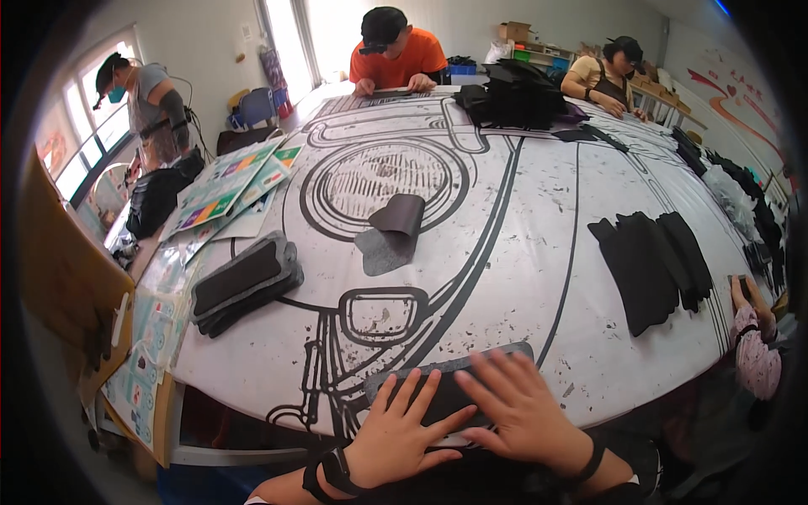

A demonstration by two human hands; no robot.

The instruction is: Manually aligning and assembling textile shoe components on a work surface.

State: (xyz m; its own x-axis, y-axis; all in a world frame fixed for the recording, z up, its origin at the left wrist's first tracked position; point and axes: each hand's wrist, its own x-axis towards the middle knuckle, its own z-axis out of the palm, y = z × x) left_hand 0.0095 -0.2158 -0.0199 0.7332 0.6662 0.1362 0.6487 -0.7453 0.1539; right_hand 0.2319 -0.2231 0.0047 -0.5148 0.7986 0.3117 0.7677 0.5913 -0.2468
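Observation:
Both my hands rest palm down at the table's near edge, fingers spread. Under them lies a flat dark piece [497, 357], black with a grey felt-like border, partly hidden by the fingers. My left hand [402, 433] touches its left part, and my right hand [518, 408] covers its right part. Farther off, a curled piece [389, 244], grey on one face and dark on the other, lies on the printed table cover [497, 295]. A stack of similar black and grey pieces [246, 284] sits to the left. On the right are overlapping black pieces [652, 265].
A tall heap of black pieces [513, 97] stands at the far side. Printed sheets [223, 194] lie along the left edge. People work around the table: one in orange [400, 63] opposite, another far right [606, 80], and a hand [749, 299] at the right edge.

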